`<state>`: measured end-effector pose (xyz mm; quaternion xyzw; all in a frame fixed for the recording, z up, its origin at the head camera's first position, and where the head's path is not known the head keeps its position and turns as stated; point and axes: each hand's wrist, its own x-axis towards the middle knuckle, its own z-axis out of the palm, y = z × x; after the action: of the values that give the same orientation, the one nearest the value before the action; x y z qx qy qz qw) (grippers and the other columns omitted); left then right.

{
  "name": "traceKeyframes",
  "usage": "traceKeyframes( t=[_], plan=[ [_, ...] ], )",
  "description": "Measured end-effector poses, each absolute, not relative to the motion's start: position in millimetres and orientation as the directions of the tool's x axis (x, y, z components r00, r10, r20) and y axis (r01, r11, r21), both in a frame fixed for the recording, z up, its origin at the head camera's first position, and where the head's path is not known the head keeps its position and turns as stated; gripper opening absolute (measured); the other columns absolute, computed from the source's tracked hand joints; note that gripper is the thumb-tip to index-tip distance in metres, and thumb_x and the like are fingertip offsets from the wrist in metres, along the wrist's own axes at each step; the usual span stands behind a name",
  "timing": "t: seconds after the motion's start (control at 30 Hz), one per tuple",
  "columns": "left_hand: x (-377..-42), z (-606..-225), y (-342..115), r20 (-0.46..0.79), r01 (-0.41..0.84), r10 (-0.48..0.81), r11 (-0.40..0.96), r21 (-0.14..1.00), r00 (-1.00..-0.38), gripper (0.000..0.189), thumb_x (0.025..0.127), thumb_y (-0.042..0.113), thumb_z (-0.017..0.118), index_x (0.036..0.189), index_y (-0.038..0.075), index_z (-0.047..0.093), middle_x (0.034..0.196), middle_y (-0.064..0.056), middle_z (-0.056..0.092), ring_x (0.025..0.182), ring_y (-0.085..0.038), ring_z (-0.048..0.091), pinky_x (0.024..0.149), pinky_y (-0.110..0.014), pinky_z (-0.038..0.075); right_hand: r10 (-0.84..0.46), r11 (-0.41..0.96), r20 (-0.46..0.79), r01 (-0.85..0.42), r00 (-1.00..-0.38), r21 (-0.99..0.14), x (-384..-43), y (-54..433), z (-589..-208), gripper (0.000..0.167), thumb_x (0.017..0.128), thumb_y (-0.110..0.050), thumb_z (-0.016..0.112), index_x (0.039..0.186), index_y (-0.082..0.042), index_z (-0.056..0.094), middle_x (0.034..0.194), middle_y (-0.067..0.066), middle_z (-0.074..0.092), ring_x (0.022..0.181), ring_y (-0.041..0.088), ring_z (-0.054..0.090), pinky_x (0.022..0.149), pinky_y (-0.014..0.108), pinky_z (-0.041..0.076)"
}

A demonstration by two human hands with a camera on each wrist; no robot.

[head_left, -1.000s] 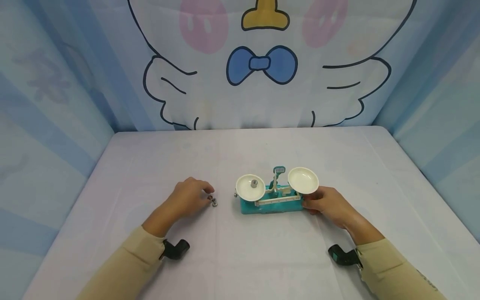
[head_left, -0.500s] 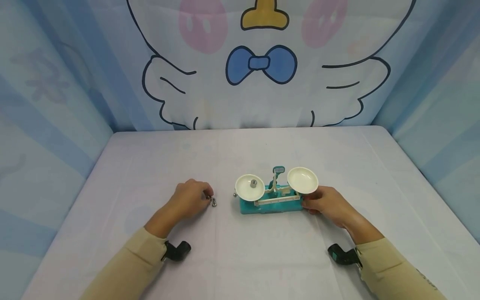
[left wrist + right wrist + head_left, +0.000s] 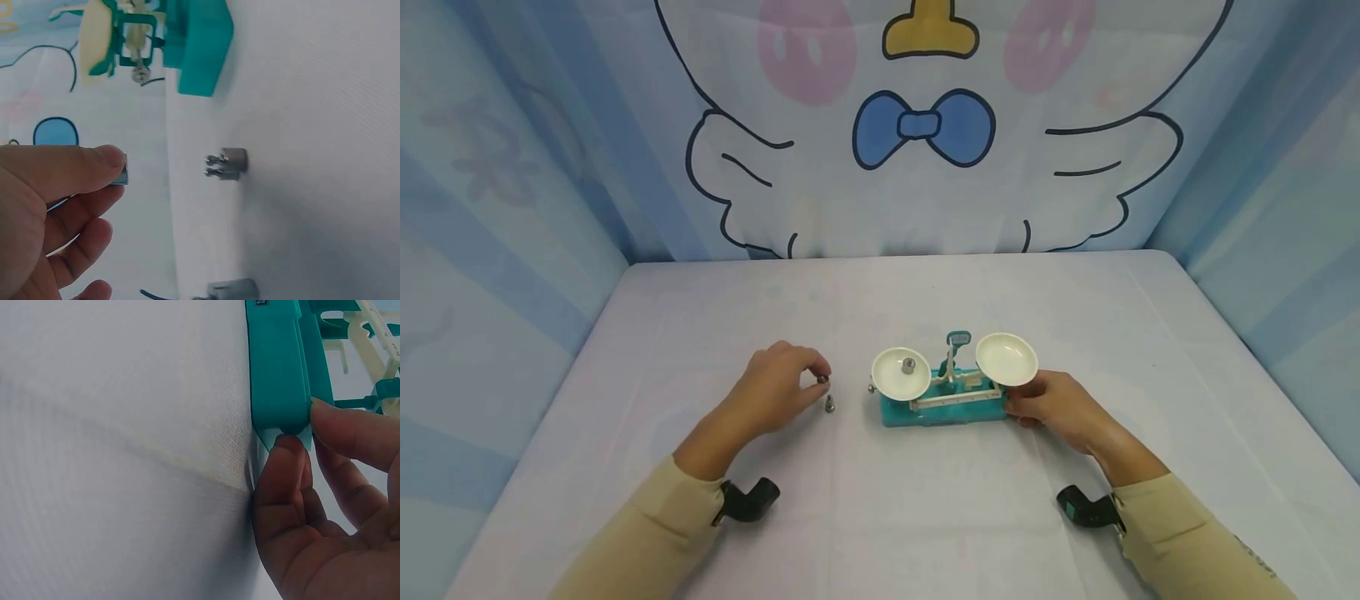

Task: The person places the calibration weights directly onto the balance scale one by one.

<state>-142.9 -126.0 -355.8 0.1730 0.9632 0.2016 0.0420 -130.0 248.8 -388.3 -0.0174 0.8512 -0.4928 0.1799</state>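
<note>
My left hand [image 3: 773,388] pinches a small metal weight [image 3: 120,175] between thumb and forefinger, raised above the table. Below it, small knobbed metal weights [image 3: 230,164] stand on the cloth; in the head view they show as one small cluster [image 3: 830,404]. To the right is a teal balance scale [image 3: 943,414] with two cream pans. One metal weight [image 3: 908,366] stands in the left pan [image 3: 891,386]; the right pan [image 3: 1007,359] holds nothing. With thumb and fingers, my right hand [image 3: 1063,411] grips the right end of the scale's base [image 3: 279,375].
A white cloth covers the table [image 3: 895,517]. Another metal weight [image 3: 234,290] shows at the bottom edge of the left wrist view, partly cut off. A printed curtain [image 3: 925,200] hangs behind the table, with blue-striped curtains [image 3: 497,250] at the sides.
The left hand closed thumb and forefinger on a weight among the cluster and lifted it off the table. The right hand and the scale have stayed in place.
</note>
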Motion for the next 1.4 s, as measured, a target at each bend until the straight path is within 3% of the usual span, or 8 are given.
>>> traceKeyframes(
  t=[0.73,1.4],
  plan=[
    [-145,-322,-83,0.128,0.508,0.506,0.752,0.420,-0.853,0.018,0.092,0.017,0.075,0.110,0.013,0.074,0.103,0.003,0.072,0.106,-0.022,0.058,0.094,-0.045,0.044,-0.199,0.541,-0.288,0.139,-0.937,-0.829,-130,250,-389,0.036,0.091,-0.008,0.071,0.117,0.013,0.059,0.105,0.016,0.065,0.084,0.022,0.060,0.074,0.034,0.053],
    [-156,-331,-58,0.065,0.475,0.492,0.785,0.398,-0.868,0.017,0.092,0.020,0.074,0.109,0.016,0.076,0.104,0.004,0.072,0.105,-0.020,0.058,0.096,-0.047,0.041,-0.200,0.527,-0.287,0.144,-0.937,-0.837,-130,248,-389,0.033,0.090,-0.006,0.071,0.115,0.012,0.060,0.104,0.015,0.065,0.084,0.022,0.061,0.075,0.033,0.053]
  ],
)
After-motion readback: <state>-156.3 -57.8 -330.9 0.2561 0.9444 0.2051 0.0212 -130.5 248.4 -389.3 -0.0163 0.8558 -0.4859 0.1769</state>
